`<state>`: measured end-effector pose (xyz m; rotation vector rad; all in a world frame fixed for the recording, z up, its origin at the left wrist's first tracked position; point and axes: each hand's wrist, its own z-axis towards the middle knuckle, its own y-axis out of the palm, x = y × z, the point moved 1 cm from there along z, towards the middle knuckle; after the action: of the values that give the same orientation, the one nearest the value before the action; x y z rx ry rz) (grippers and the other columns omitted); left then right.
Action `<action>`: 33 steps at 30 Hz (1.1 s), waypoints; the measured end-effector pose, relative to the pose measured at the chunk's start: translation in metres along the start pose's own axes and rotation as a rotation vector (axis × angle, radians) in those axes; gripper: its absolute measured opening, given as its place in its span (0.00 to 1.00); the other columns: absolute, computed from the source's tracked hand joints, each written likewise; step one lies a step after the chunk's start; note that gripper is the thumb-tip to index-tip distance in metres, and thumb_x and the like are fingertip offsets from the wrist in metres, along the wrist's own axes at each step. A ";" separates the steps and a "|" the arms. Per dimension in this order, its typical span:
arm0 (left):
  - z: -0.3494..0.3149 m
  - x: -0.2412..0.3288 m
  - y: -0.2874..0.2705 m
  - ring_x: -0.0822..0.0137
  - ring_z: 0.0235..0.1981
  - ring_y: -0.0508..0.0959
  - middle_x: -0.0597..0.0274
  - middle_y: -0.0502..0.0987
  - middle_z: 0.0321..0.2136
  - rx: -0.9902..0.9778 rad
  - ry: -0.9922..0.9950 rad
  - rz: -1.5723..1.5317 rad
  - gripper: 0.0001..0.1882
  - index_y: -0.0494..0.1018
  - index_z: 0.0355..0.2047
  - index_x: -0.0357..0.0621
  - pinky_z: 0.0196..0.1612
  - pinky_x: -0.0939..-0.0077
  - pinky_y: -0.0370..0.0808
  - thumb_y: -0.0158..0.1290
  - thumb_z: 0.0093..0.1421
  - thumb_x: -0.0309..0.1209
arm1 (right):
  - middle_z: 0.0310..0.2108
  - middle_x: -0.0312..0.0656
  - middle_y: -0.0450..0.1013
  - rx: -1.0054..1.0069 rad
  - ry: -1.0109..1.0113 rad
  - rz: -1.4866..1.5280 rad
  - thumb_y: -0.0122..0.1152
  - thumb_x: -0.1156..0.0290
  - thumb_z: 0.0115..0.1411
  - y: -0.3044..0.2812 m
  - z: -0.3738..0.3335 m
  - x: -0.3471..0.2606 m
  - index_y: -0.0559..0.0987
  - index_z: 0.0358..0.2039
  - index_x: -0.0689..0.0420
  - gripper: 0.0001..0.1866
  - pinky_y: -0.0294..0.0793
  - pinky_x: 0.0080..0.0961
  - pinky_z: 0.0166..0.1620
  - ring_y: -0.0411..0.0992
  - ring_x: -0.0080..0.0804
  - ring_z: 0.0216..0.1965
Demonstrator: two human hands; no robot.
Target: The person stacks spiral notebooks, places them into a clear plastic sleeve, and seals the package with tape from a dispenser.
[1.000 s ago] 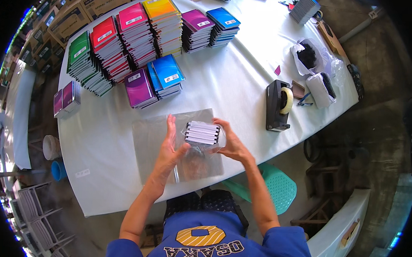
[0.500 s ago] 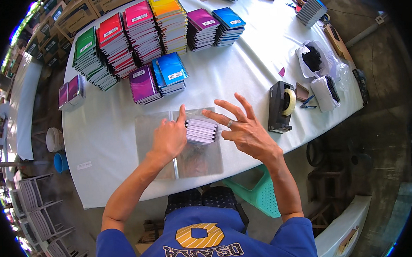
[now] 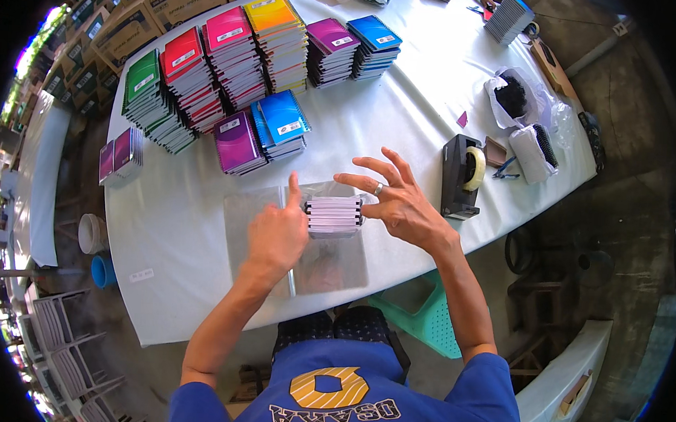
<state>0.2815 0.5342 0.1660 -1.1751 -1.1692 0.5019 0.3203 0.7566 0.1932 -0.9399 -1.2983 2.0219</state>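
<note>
The counter (image 3: 427,75) is brightly lit, its pale cover whitening into glare beyond the tape dispenser (image 3: 460,175). To the dispenser's right, the floor (image 3: 620,140) sinks into dim, murky shadow. Far to its left, brightness burns out in patches with violet fringing. Fisheye distortion bows the counter's edges; black swallows the corners. The hands (image 3: 276,237) left of the dispenser look fairly sharp.

Stacked cardboard boxes (image 3: 185,4) at upper left, 1 white bucket (image 3: 92,234) beside 1 blue bucket (image 3: 103,272), 1 turquoise stool (image 3: 440,327), black tape dispenser (image 3: 452,174) near blue-handled pliers (image 3: 504,170)
</note>
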 end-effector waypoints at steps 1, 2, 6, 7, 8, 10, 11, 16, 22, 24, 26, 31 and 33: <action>0.003 0.012 -0.001 0.44 0.32 0.79 0.41 0.78 0.27 -0.151 -0.082 0.030 0.34 0.51 0.67 0.43 0.46 0.55 0.75 0.46 0.61 0.29 | 0.60 0.28 0.66 0.005 0.009 -0.001 0.61 0.81 0.40 0.003 0.000 0.005 0.76 0.15 0.54 0.06 0.42 0.48 0.71 0.53 0.33 0.67; 0.004 0.018 -0.002 0.43 0.33 0.79 0.40 0.79 0.30 -0.303 -0.164 0.060 0.32 0.53 0.67 0.43 0.48 0.56 0.75 0.46 0.62 0.29 | 0.60 0.30 0.66 -0.047 0.022 -0.035 0.61 0.81 0.41 0.011 -0.004 0.010 0.79 0.17 0.54 0.05 0.45 0.48 0.70 0.54 0.35 0.66; -0.015 -0.009 0.004 0.46 0.41 0.80 0.41 0.79 0.43 -0.012 -0.095 -0.620 0.29 0.57 0.66 0.46 0.56 0.59 0.70 0.47 0.65 0.30 | 0.61 0.36 0.64 0.249 0.268 0.379 0.70 0.70 0.45 0.021 -0.028 0.009 0.83 0.30 0.50 0.09 0.47 0.48 0.67 0.56 0.43 0.64; -0.017 -0.021 0.001 0.47 0.48 0.77 0.45 0.75 0.50 0.128 -0.102 -0.728 0.27 0.61 0.64 0.49 0.60 0.60 0.65 0.49 0.65 0.30 | 0.61 0.36 0.64 0.241 0.270 0.388 0.70 0.70 0.45 0.022 -0.028 -0.002 0.83 0.30 0.50 0.09 0.47 0.48 0.67 0.56 0.43 0.64; -0.020 -0.034 0.000 0.48 0.56 0.73 0.48 0.71 0.57 0.272 -0.108 -0.832 0.24 0.65 0.62 0.51 0.64 0.61 0.61 0.50 0.65 0.30 | 0.62 0.38 0.63 0.260 0.301 0.332 0.72 0.64 0.43 0.023 -0.026 -0.016 0.82 0.34 0.49 0.16 0.46 0.49 0.67 0.56 0.43 0.65; -0.026 -0.079 0.030 0.50 0.62 0.64 0.51 0.65 0.61 0.290 -0.021 -0.791 0.24 0.69 0.60 0.55 0.65 0.61 0.57 0.54 0.62 0.31 | 0.63 0.43 0.60 0.266 0.319 0.253 0.75 0.51 0.37 0.033 -0.007 -0.049 0.79 0.44 0.48 0.31 0.42 0.52 0.67 0.53 0.42 0.66; -0.025 -0.091 0.046 0.52 0.68 0.56 0.54 0.60 0.65 0.295 0.080 -0.764 0.23 0.72 0.57 0.58 0.67 0.60 0.54 0.57 0.60 0.32 | 0.65 0.44 0.58 0.194 0.338 0.189 0.73 0.55 0.41 0.045 -0.001 -0.059 0.81 0.35 0.53 0.22 0.39 0.52 0.68 0.51 0.41 0.67; -0.016 -0.080 0.067 0.48 0.71 0.43 0.58 0.52 0.69 0.147 0.336 -0.479 0.27 0.76 0.52 0.69 0.68 0.54 0.50 0.66 0.49 0.36 | 0.66 0.39 0.58 0.144 0.353 0.041 0.72 0.68 0.43 0.060 -0.005 -0.065 0.80 0.20 0.53 0.07 0.41 0.49 0.68 0.49 0.42 0.68; 0.014 -0.072 0.051 0.47 0.71 0.42 0.67 0.53 0.69 0.062 0.581 -0.185 0.32 0.77 0.49 0.76 0.69 0.49 0.51 0.70 0.40 0.37 | 0.64 0.44 0.61 0.346 0.393 0.595 0.77 0.63 0.38 0.031 -0.034 -0.013 0.82 0.27 0.51 0.15 0.51 0.48 0.66 0.48 0.47 0.68; 0.021 -0.069 0.052 0.47 0.71 0.42 0.69 0.53 0.69 0.023 0.627 -0.152 0.33 0.77 0.49 0.77 0.68 0.49 0.53 0.70 0.38 0.38 | 0.65 0.46 0.59 0.469 0.487 0.716 0.78 0.57 0.37 0.049 -0.060 0.011 0.84 0.32 0.46 0.19 0.53 0.45 0.66 0.48 0.46 0.68; 0.023 -0.073 0.058 0.47 0.70 0.44 0.71 0.55 0.68 0.015 0.640 -0.186 0.36 0.77 0.49 0.78 0.68 0.48 0.55 0.71 0.35 0.36 | 0.65 0.45 0.58 0.407 0.481 0.715 0.78 0.58 0.37 0.080 -0.067 0.017 0.85 0.35 0.45 0.21 0.53 0.45 0.66 0.49 0.45 0.68; 0.018 -0.083 0.077 0.46 0.70 0.43 0.67 0.56 0.68 0.005 0.599 -0.376 0.39 0.76 0.51 0.76 0.68 0.49 0.53 0.72 0.35 0.31 | 0.66 0.44 0.55 0.316 0.433 0.734 0.77 0.61 0.38 0.130 -0.066 0.017 0.85 0.42 0.42 0.25 0.52 0.46 0.66 0.50 0.45 0.68; 0.015 -0.087 0.083 0.46 0.71 0.43 0.65 0.57 0.67 0.015 0.580 -0.471 0.39 0.77 0.50 0.73 0.68 0.49 0.53 0.72 0.34 0.27 | 0.66 0.41 0.56 0.361 0.459 0.796 0.77 0.62 0.36 0.133 -0.068 0.015 0.84 0.42 0.39 0.27 0.53 0.45 0.67 0.50 0.44 0.67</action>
<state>0.2559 0.5007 0.0530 -0.9018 -0.8832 -0.1847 0.3550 0.7545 0.0470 -1.7819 -0.2937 2.2614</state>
